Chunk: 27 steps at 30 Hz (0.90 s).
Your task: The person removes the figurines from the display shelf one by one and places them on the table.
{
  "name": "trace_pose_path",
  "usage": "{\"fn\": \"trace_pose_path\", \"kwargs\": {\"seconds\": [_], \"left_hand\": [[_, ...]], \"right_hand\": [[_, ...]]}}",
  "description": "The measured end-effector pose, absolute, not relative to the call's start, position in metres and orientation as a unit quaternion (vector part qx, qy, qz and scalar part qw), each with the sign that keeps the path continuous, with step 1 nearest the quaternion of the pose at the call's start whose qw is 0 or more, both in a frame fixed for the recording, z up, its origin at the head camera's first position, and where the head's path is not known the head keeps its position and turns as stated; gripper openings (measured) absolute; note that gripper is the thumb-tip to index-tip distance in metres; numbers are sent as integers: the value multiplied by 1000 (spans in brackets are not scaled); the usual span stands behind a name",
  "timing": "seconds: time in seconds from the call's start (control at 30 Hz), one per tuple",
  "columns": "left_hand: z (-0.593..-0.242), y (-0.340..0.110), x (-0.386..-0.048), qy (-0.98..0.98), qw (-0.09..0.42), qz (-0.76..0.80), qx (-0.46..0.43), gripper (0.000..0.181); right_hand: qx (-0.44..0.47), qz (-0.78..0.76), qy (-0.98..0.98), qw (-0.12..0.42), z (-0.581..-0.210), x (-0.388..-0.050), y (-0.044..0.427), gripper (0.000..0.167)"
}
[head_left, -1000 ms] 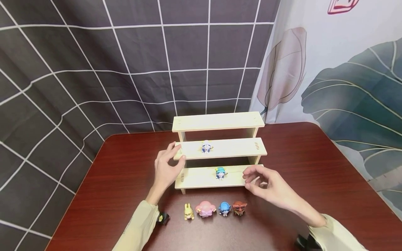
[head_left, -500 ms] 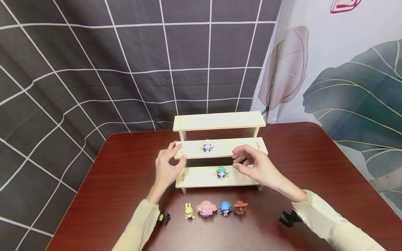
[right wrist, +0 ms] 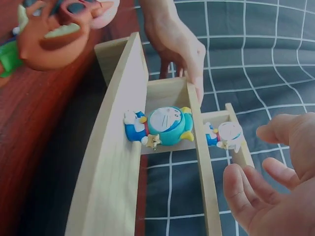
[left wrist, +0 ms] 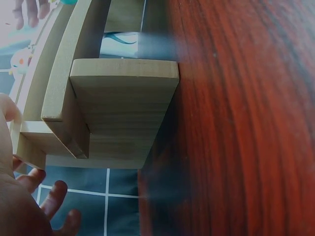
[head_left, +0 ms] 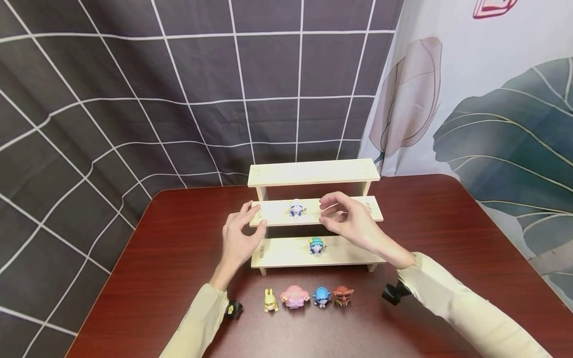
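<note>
A three-tier wooden display stand (head_left: 315, 174) stands on the table. My left hand (head_left: 239, 238) holds the left end of the middle tier, thumb at the front edge and fingers toward the back. A white-headed figurine (head_left: 296, 209) sits on that tier. To its right hovers my right hand (head_left: 349, 221), fingers loosely bent with nothing between them. A figurine with a teal hood (head_left: 316, 246) sits on the lowest tier, seen closer in the right wrist view holding a small star.
Before the stand, a yellow rabbit figurine (head_left: 270, 301), a pink figurine (head_left: 295, 297), a blue figurine (head_left: 322, 297) and a reddish-brown figurine (head_left: 342, 296) stand in a row on the red-brown table (head_left: 179, 248). A dark grid curtain (head_left: 192, 74) hangs behind.
My right hand has moved from the lowest tier's right end up and left, to beside the white-headed figurine. The left hand has stayed at the middle tier's end.
</note>
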<state>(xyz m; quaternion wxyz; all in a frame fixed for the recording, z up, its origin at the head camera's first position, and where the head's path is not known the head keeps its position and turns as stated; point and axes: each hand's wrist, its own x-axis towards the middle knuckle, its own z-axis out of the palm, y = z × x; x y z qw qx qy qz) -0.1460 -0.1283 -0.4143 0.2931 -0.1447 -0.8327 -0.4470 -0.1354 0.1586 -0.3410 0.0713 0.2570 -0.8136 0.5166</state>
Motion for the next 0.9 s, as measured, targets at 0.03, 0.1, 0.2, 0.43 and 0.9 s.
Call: {"fn": "trace_pose_path", "kwargs": {"seconds": [0.03, 0.1, 0.2, 0.43, 0.9], "left_hand": [[-414, -128, -146, -833, 292, -447, -144, 39], [-415, -128, -145, -834, 292, -446, -144, 39], [-414, -128, -145, -834, 292, -446, -145, 39], [-415, -129, -147, -830, 299, -447, -150, 38], [-416, -129, -148, -828, 305, -445, -154, 38]], "right_hand": [[257, 518, -813, 69, -341, -137, 157, 35], [259, 519, -812, 66, -340, -139, 154, 36], [260, 517, -813, 63, -339, -143, 150, 36], [262, 511, -816, 64, -336, -152, 143, 37], [282, 508, -813, 44, -338, -163, 128, 37]]}}
